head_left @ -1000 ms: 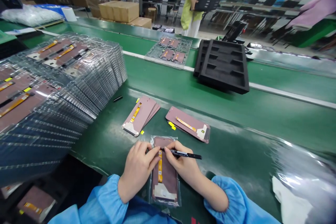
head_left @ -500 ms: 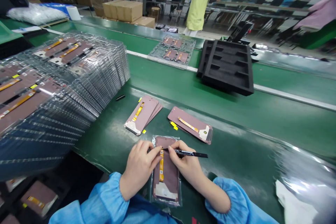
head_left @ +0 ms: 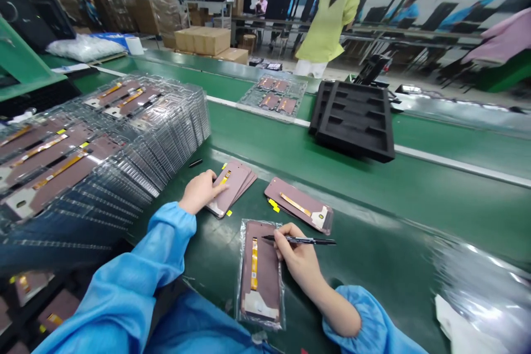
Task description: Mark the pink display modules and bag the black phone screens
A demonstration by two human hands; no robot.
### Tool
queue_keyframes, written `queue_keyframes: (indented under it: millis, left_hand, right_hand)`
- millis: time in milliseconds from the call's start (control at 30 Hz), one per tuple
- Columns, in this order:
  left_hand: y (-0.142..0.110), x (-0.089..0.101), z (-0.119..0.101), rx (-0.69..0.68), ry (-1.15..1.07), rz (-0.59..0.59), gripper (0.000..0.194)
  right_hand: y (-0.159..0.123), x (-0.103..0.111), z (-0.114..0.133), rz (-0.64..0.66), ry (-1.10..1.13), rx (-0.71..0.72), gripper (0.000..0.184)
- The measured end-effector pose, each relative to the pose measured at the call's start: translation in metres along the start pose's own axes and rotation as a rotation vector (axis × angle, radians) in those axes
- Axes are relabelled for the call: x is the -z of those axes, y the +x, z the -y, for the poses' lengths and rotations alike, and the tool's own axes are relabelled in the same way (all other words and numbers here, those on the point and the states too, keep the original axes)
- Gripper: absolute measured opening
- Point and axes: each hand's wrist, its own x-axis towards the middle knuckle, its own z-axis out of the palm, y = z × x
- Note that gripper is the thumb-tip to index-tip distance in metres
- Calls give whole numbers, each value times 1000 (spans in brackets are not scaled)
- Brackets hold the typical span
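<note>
At the left stack of phone screens (head_left: 235, 183), my left hand (head_left: 198, 192) grips the top screen by its left edge, thumb on its face and fingertips partly hidden. My right hand (head_left: 299, 251) holds a black marker pen (head_left: 309, 240), its bare tip pointing left over another phone screen (head_left: 265, 265). That screen lies in a clear plastic sleeve before me, a yellow-orange flex cable (head_left: 254, 263) running down its back. To the right is a second small stack of phone screens (head_left: 296, 204) with yellow tabs. The pen's cap (head_left: 195, 163) lies near the left stack.
Tall stacks of clear plastic trays (head_left: 166, 133) holding screens fill the left. Across the green bench are a clear tray (head_left: 276, 94) with small parts and black foam trays (head_left: 352, 119). White paper (head_left: 460, 321) lies at right. A person in yellow (head_left: 332, 22) stands beyond.
My left hand has left the sleeved screen and moved up and left to the left stack. My right hand stays over the sleeved screen with the pen. The view has tilted up slightly.
</note>
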Motion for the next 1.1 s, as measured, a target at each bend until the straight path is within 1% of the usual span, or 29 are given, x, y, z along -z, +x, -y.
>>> queue_keyframes:
  millis: [67, 100, 267, 400, 467, 533, 600, 667, 733, 767, 833, 867, 933, 1000, 1033, 1067, 1100]
  left_hand:
    - [12, 0, 9, 13, -28, 46, 41]
    - [16, 0, 12, 24, -38, 46, 42]
    - [15, 5, 21, 49, -94, -29, 35]
    - [8, 7, 18, 43, -167, -66, 35]
    - [4, 7, 15, 30, -200, -105, 32]
    - [0, 10, 12, 14, -249, -147, 30]
    - [-4, 15, 9, 10, -329, -156, 31]
    - [-11, 21, 7, 12, -446, -109, 41]
    - [-23, 25, 2, 5, -577, -35, 54]
    - [-33, 25, -2, -4, -630, -8, 57]
    - [-57, 20, -10, -2, -760, 58, 58]
    - [-71, 15, -14, 11, -843, 110, 57]
    - [-98, -1, -22, 65, -1068, 303, 57]
    - [-121, -22, -27, 95, -1192, 477, 56]
    - [-129, -33, -28, 101, -1214, 526, 54]
    - [-135, -42, -29, 103, -1217, 548, 52]
    - [-140, -50, -30, 105, -1208, 547, 49]
  right_hand:
    - [0, 0, 0, 5, 11, -1, 32]
    - [1, 0, 0, 6, 17, -7, 32]
    - [2, 0, 4, 15, 31, -34, 32]
    - [2, 0, 7, 14, 50, -37, 33]
    - [2, -1, 8, 10, 64, -35, 34]
    - [2, -1, 8, 8, 83, -34, 35]
    - [3, 0, 7, 3, 111, -32, 37]
    - [3, 2, 6, -14, 150, -30, 39]
    - [4, 5, 5, -52, 194, -26, 40]
    - [5, 7, 4, -78, 215, -23, 40]
    - [8, 11, 2, -134, 250, -14, 39]
    - [9, 14, 2, -159, 266, -9, 38]
    - [13, 19, 2, -198, 293, -1, 37]
    - [16, 23, 3, -226, 314, 7, 37]
    - [17, 25, 4, -235, 321, 9, 36]
    - [17, 26, 4, -240, 324, 11, 36]
    - [16, 27, 4, -240, 323, 12, 35]
